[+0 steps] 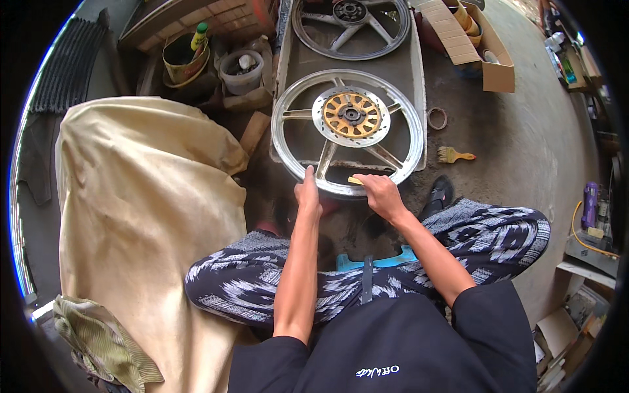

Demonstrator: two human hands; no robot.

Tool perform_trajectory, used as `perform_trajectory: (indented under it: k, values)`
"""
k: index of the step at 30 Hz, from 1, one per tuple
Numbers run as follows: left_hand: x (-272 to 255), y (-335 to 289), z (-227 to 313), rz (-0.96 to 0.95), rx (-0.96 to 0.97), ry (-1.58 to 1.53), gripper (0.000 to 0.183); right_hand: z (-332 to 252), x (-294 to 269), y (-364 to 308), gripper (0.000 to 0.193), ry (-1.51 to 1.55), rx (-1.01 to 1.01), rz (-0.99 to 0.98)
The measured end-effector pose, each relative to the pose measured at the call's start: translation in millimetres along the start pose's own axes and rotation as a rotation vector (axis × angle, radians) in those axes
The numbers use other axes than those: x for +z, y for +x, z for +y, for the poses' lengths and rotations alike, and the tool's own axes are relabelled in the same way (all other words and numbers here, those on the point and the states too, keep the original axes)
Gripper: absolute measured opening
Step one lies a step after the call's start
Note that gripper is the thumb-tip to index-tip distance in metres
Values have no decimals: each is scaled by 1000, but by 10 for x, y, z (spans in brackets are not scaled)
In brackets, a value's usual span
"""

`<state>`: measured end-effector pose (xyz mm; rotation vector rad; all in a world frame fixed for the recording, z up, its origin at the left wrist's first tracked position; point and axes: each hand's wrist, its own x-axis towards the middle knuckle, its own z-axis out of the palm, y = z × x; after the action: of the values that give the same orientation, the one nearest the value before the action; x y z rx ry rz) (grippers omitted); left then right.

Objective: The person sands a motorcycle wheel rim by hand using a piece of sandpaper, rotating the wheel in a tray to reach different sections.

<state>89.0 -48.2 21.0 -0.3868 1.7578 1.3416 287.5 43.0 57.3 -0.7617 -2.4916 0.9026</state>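
- The wheel [352, 114] is lying over the near end of a pale tray [420, 75], just in front of the person, with its near rim poking out past the tray
- A round gold and silver disc [334, 118] is sitting in the middle of the wheel
- The left hand [308, 191] is touching the near rim on the left, and its thumb is pointing away from the person, but its fingers are hiding, so I cannot tell how far they are closing
- The right hand [380, 194] is closing its fingers and pinching a small yellow thing [354, 180] at the near rim
- Another wheel [350, 29] is lying at the far end of the tray
- To the right of the tray, a brown ring [437, 118] and a brush [454, 155] are resting on the floor [504, 157]
- Farther back on the right, a cardboard box [499, 73] is standing open
- To the left of the tray, a white tub [241, 80] is sitting near a bucket [175, 73], and a green-topped bottle [199, 37] is standing in that bucket
- A big cream cover [151, 190] is spreading out on the left
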Motion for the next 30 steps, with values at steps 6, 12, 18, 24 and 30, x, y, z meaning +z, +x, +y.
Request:
perform_trajectory:
  k: [6, 12, 18, 24, 30]
  values:
    - [146, -616, 578, -135, 228, -78, 57, -192, -348, 104, 38, 102, 1, 287]
    - [357, -1014, 1292, -203, 488, -56, 43, -559, -707, 475, 30, 196, 27, 549]
    - [602, -1104, 1925, -249, 614, 177, 38, -794, -803, 587, 21, 385, 204, 624]
    - [548, -902, 2318, -221, 703, 343, 33, -62, -709, 723, 29, 355, 596, 759]
    - [585, -774, 2272, -227, 640, 366, 36, 1963, 5, 469, 43, 148, 1098, 584]
